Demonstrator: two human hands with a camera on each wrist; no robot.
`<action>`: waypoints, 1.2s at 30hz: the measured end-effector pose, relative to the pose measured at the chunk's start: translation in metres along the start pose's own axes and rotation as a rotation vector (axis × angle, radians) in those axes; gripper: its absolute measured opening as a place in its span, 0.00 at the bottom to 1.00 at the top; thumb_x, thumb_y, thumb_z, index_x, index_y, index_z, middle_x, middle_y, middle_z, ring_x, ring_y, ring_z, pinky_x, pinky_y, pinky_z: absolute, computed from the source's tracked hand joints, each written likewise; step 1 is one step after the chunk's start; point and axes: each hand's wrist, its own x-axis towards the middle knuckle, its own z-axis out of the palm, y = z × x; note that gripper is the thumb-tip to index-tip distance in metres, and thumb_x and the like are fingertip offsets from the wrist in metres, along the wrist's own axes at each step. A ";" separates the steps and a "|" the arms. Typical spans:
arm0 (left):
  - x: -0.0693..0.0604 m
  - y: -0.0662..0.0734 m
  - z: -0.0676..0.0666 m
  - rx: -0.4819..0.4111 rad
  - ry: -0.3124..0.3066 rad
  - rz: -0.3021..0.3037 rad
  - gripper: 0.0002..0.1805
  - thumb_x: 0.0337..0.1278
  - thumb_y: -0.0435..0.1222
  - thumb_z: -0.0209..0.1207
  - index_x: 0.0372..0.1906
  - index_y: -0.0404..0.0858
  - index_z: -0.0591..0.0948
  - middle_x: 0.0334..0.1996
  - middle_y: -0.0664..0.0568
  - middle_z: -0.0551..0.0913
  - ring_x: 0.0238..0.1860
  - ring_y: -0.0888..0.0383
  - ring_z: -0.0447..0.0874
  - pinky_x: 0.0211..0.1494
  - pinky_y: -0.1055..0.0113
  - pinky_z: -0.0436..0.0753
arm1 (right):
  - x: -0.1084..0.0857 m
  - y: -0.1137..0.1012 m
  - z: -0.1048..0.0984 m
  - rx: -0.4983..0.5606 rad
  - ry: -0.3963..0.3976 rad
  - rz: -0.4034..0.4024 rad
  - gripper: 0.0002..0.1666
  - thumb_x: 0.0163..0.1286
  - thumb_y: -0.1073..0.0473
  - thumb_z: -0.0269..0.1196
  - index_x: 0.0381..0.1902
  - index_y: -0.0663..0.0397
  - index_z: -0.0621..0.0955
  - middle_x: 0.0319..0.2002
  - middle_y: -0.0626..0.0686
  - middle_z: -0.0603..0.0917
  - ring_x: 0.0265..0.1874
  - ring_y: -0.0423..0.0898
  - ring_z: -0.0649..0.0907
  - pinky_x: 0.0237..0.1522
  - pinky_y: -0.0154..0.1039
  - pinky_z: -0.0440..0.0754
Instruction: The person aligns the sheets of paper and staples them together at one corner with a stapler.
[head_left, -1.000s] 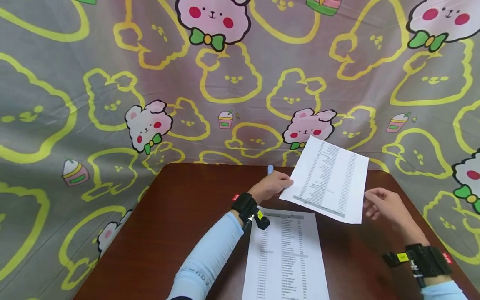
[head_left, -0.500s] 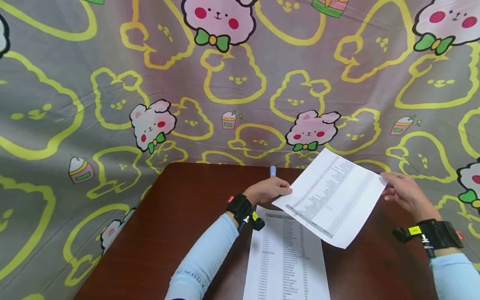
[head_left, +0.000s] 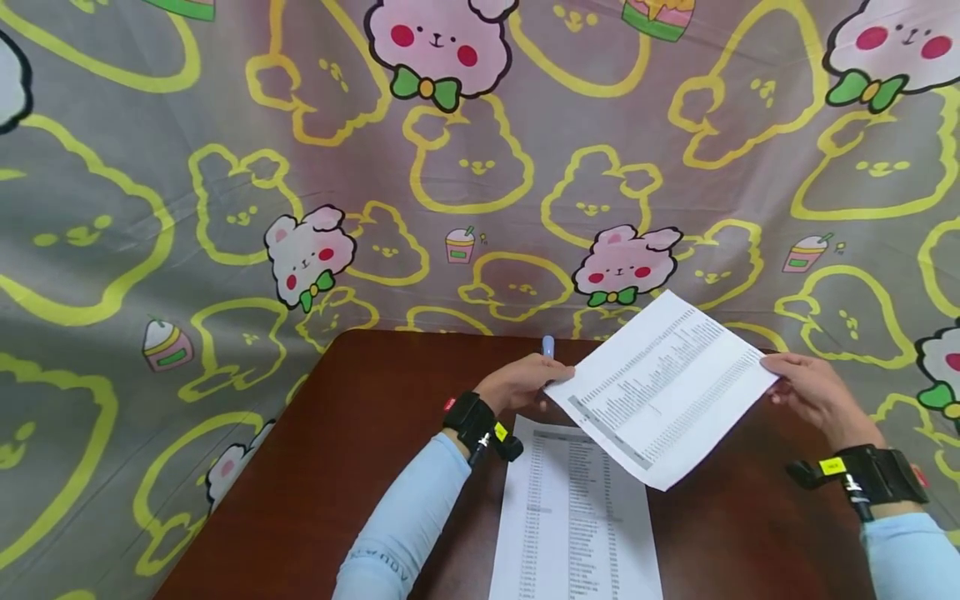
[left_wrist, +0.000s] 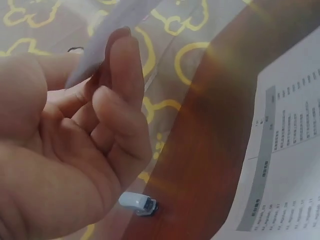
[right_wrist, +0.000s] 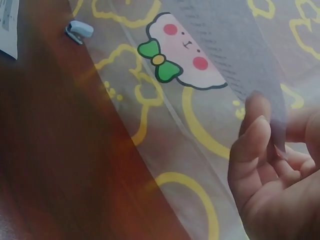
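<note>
A printed sheet of paper [head_left: 663, 383] hangs tilted above the table, its grey header band toward the lower left. My left hand [head_left: 522, 383] pinches its left corner between thumb and fingers, as the paper [left_wrist: 105, 47] in the left wrist view shows. At the opposite corner, my right hand [head_left: 813, 396] pinches the same sheet. Beneath it, a second printed sheet [head_left: 570, 533] lies on the table, its upper right part covered by the held one. A small light-blue stapler [head_left: 548, 347] rests near the far edge, just beyond my left hand; both wrist views show it.
The dark brown table [head_left: 360, 467] ends at a far edge right in front of a patterned cloth [head_left: 480, 167] that hangs as a backdrop. Folds of this cloth also run down along the table's left side.
My right hand, apart from the sheet's right edge a second ago, now pinches its right corner. The sheet has turned clockwise, and my left hand has shifted slightly left.
</note>
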 end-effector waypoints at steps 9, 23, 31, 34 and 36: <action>-0.004 -0.014 -0.004 -0.317 -0.006 -0.020 0.18 0.66 0.49 0.58 0.48 0.39 0.83 0.26 0.51 0.87 0.23 0.60 0.82 0.23 0.72 0.73 | -0.001 0.010 0.005 0.180 0.123 0.006 0.07 0.65 0.48 0.66 0.27 0.34 0.85 0.24 0.42 0.86 0.20 0.42 0.82 0.24 0.32 0.81; -0.003 -0.020 0.009 -0.228 0.082 -0.035 0.16 0.69 0.43 0.55 0.53 0.38 0.82 0.32 0.47 0.86 0.25 0.58 0.84 0.24 0.71 0.71 | -0.002 0.019 0.014 0.230 0.063 -0.016 0.10 0.69 0.52 0.64 0.27 0.38 0.86 0.24 0.43 0.86 0.19 0.42 0.83 0.22 0.33 0.81; -0.006 -0.017 -0.005 -0.174 0.106 -0.054 0.15 0.70 0.40 0.55 0.51 0.34 0.82 0.28 0.49 0.84 0.23 0.60 0.81 0.25 0.71 0.72 | -0.003 0.015 0.008 0.090 -0.089 0.005 0.08 0.72 0.51 0.60 0.33 0.36 0.85 0.28 0.42 0.87 0.22 0.43 0.85 0.24 0.35 0.81; -0.007 -0.020 -0.010 -0.184 0.081 -0.043 0.15 0.70 0.39 0.55 0.50 0.32 0.81 0.26 0.50 0.83 0.23 0.60 0.80 0.24 0.71 0.72 | -0.007 0.014 0.006 -0.026 -0.091 0.011 0.05 0.70 0.46 0.61 0.37 0.29 0.84 0.32 0.38 0.87 0.27 0.43 0.85 0.28 0.36 0.82; -0.008 -0.022 -0.012 -0.180 0.061 -0.043 0.15 0.70 0.39 0.55 0.50 0.32 0.81 0.26 0.50 0.83 0.22 0.60 0.79 0.24 0.71 0.72 | -0.009 0.013 0.005 -0.060 -0.103 0.013 0.05 0.70 0.44 0.61 0.39 0.26 0.84 0.33 0.37 0.87 0.30 0.43 0.86 0.33 0.37 0.84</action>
